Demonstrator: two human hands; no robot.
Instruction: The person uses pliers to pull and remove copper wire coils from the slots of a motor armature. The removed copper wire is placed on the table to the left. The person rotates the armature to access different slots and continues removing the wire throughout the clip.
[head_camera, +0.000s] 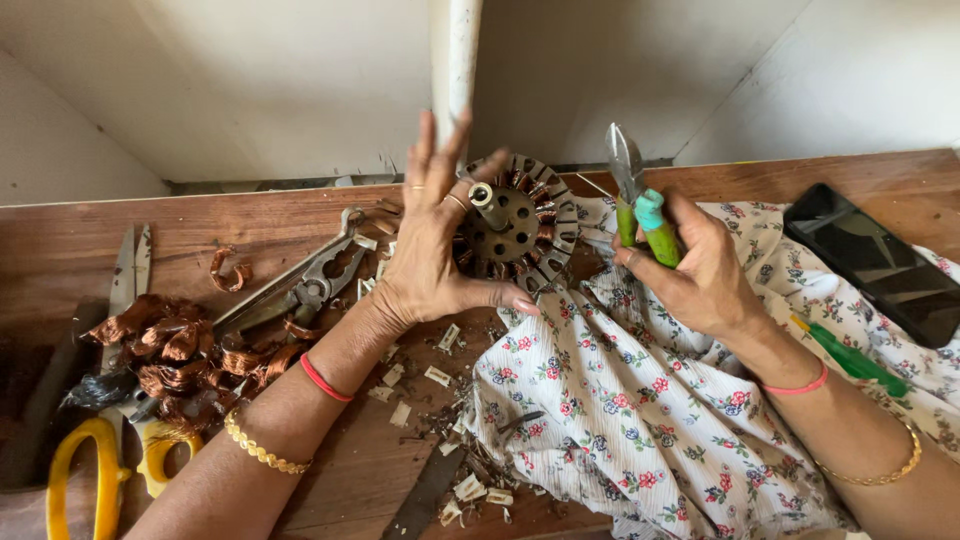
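My left hand (432, 235) spread open, palm pressing the round motor stator (520, 225) on the floral cloth (620, 400), my right hand (700, 270) just beside it, closed around green-handled cutters (638, 205), copper wire scraps (180, 350) beyond my left wrist

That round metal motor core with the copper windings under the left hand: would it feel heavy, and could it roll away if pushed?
The motor core is probably heavy for its size, being stacked metal wound with copper. It looks stiff, not floppy. Round, it might roll if stood on edge, but the left hand steadies it tilted by the floral cloth.
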